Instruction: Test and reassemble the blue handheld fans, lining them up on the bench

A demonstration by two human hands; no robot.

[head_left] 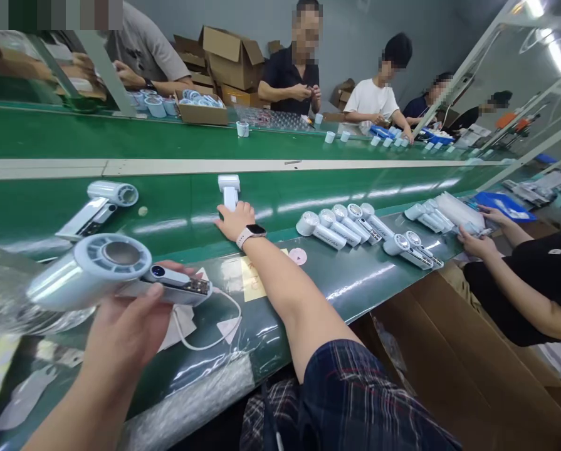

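Observation:
My left hand [130, 326] holds a white handheld fan [106, 266] close to the camera, its round head at the left and its handle pointing right, with a white cable [214, 332] plugged into the handle's end. My right hand [235, 220], wearing a white smartwatch, reaches out over the green conveyor belt [177, 207] and grips the handle of a second white fan [229, 188] lying on the belt. Another white fan [99, 207] lies on the belt to the left.
A row of several white fans [341, 225] lies on the near shelf at right, beside a co-worker's hands [477, 241]. Other people sit across the belt with cardboard boxes [230, 59] and small white parts. A yellow label [252, 279] is on the shelf.

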